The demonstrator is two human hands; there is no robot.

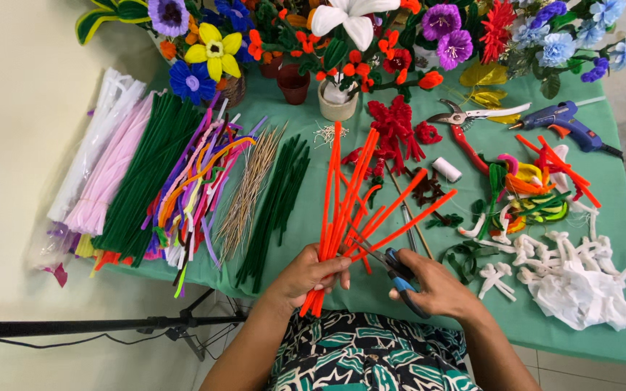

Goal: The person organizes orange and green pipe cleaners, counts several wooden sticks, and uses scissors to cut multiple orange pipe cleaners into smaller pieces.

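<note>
My left hand [311,275] grips a bundle of orange pipe cleaners [345,195] near its lower end; the stems fan up and to the right over the green tablecloth [603,326]. My right hand [436,288] holds blue-handled scissors [393,269], their blades open and pointing left into the orange stems just above my left hand.
Left of the bundle lie dark green pipe cleaners [273,206], thin tan wires [248,195], mixed coloured stems [193,185], green, pink and white packs. Red-handled pruners [465,127], a blue glue gun [566,123], white twisted pieces [574,275] and potted pipe-cleaner flowers [342,43] fill the right and back.
</note>
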